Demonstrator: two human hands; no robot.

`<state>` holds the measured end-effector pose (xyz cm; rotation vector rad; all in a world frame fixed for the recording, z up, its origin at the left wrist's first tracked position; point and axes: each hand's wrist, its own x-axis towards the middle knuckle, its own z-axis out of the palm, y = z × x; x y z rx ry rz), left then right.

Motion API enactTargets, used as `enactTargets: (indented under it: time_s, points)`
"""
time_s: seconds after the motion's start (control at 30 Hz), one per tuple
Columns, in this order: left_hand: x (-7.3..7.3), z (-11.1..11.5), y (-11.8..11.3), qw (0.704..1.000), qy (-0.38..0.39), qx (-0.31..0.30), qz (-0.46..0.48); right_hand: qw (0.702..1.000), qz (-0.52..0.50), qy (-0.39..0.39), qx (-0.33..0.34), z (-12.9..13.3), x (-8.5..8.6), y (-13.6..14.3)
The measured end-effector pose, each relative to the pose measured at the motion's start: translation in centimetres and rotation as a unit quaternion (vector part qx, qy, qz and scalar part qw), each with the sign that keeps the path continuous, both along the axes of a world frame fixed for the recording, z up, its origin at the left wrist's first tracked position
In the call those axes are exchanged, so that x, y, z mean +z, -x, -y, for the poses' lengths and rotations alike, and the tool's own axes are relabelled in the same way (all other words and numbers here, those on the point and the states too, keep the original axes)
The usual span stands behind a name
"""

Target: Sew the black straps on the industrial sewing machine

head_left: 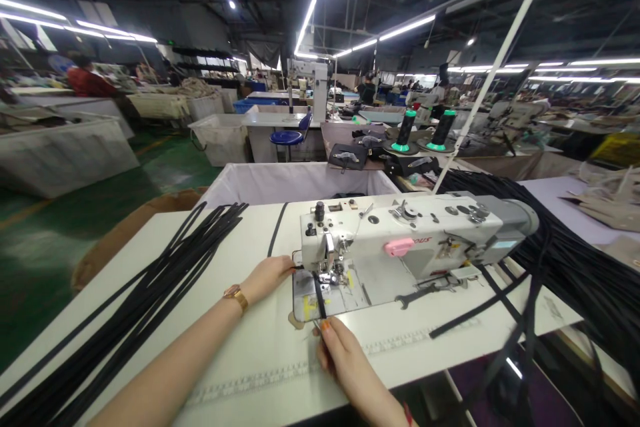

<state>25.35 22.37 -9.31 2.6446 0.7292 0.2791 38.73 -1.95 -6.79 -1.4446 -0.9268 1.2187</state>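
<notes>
A white sewing machine point(370, 233) stands on the white table point(250, 320). Under its presser foot runs a narrow black strap point(320, 297). My right hand point(337, 347) pinches the strap's near end in front of the needle plate, and a thin metal tool partly shows at the fingers. My left hand point(270, 277), with a gold watch on the wrist, reaches to the left of the needle area; its fingertips close on a dark piece, apparently the strap's far part. Behind that hand another length of black strap point(278, 230) lies on the table.
A bundle of black straps point(165, 280) lies at the left. More straps point(540, 260) heap at the right. A wrench point(417, 295) rests before the machine. Behind stand thread cones point(406, 130), a cloth-lined bin point(300, 180) and a blue stool point(287, 138). A person in red point(87, 77) is far left.
</notes>
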Motion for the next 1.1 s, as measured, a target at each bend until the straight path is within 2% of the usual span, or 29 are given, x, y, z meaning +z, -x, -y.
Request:
enactTargets:
  time_s: [0.1,0.17,0.3,0.43,0.7,0.93,1.03,1.1]
  points:
    - [-0.9,1.4,1.0,0.999,0.015,0.027,-0.009,0.983,-0.176,0.048,-0.025,-2.8,-0.6,0.9]
    - [-1.3,1.9,1.2,0.999,0.019,0.041,-0.008,0.964,-0.25,0.078,-0.051,-4.9,-0.9,1.0]
    - [-1.3,2.1,1.1,0.999,0.023,0.046,-0.002,0.945,-0.304,0.113,-0.04,-8.7,-1.4,0.3]
    - [-0.8,1.9,1.0,0.999,0.023,0.039,-0.001,0.933,-0.332,0.136,-0.032,-11.0,-1.9,-0.3]
    - [-0.5,1.7,1.0,1.0,0.001,0.017,-0.013,0.919,-0.359,0.161,-0.027,-12.3,-2.3,-0.4]
    - [0.3,2.3,1.0,0.999,-0.028,0.005,-0.018,0.933,-0.334,0.118,-0.056,-12.1,-3.0,0.0]
    - [1.1,2.8,1.9,0.999,-0.046,0.003,0.001,0.941,-0.322,0.087,-0.063,-11.5,-2.8,0.3]
    - [1.8,3.1,3.5,0.998,-0.05,0.014,0.037,0.944,-0.317,0.067,-0.056,-10.7,-2.3,0.8]
